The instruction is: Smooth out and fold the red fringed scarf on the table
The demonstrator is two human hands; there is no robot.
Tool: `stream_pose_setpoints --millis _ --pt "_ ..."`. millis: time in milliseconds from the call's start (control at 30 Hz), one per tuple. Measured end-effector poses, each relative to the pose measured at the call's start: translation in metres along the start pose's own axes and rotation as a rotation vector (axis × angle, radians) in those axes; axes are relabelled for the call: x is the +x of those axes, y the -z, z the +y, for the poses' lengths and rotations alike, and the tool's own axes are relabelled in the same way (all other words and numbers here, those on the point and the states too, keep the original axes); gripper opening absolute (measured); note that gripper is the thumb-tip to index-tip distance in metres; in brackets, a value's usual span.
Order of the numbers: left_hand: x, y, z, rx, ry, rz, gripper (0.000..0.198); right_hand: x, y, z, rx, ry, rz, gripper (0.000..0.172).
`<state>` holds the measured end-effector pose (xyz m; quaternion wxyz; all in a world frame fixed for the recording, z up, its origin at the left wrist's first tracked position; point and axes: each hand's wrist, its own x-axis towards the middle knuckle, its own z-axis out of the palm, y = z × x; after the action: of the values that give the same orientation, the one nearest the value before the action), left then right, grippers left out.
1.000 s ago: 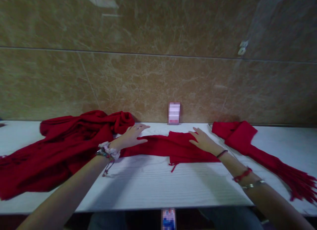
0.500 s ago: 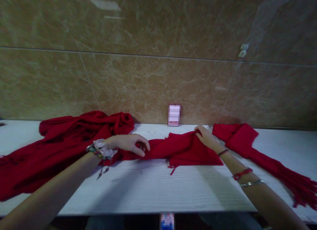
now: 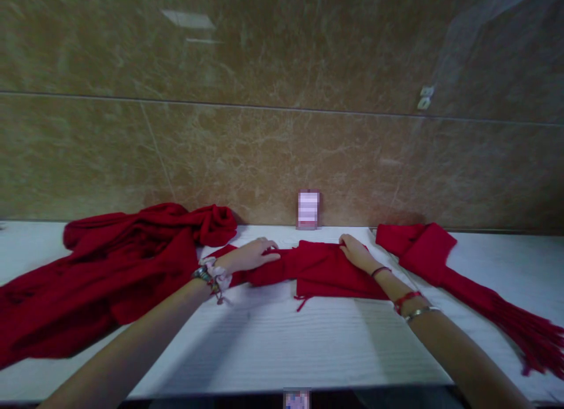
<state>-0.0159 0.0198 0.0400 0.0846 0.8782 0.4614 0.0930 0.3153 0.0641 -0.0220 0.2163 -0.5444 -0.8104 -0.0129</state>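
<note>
A red scarf [image 3: 324, 271] lies in front of me, with a wide folded part at the centre and a narrower strip leading left. My left hand [image 3: 252, 255] rests over the narrow strip, thumb and fingers apart. At the upper edge of the folded part, my right hand [image 3: 358, 254] has its fingers curled together on the fabric. A few fringe threads stick out at the fold's lower left corner. Beside my left wrist spreads a large crumpled heap of red cloth [image 3: 145, 268]; whether the strip joins it is hidden.
Another red scarf [image 3: 434, 262], fringed at one end, lies folded to the right. A small blurred card-like item [image 3: 308, 210] stands against the brown marble wall [image 3: 264, 144] behind the white table [image 3: 273, 344]. The table's front edge runs near me.
My left hand has moved right and up along the strip. My right hand has lowered the lifted edge, and the folded part now lies flatter.
</note>
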Motion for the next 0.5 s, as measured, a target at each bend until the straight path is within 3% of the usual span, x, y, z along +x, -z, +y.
stream_pose_setpoints --millis 67,133,233,367,500 --pt "0.000 -0.006 0.009 -0.040 -0.071 -0.112 0.035 -0.003 -0.002 0.002 0.012 -0.005 0.027 0.018" --pt "0.002 -0.006 0.012 -0.045 -0.055 -0.166 0.030 -0.007 -0.004 0.004 0.018 0.003 0.038 0.022" --pt "0.006 0.005 0.010 -0.156 -0.017 -0.187 0.025 -0.012 -0.008 0.005 0.016 0.025 0.025 0.024" --pt "0.004 0.012 0.007 -0.468 0.076 -0.240 0.029 -0.016 -0.010 0.003 0.011 0.037 0.021 0.023" --pt "0.004 0.019 0.002 -0.599 0.101 -0.263 0.036 -0.015 0.002 0.002 0.002 0.048 0.040 0.020"
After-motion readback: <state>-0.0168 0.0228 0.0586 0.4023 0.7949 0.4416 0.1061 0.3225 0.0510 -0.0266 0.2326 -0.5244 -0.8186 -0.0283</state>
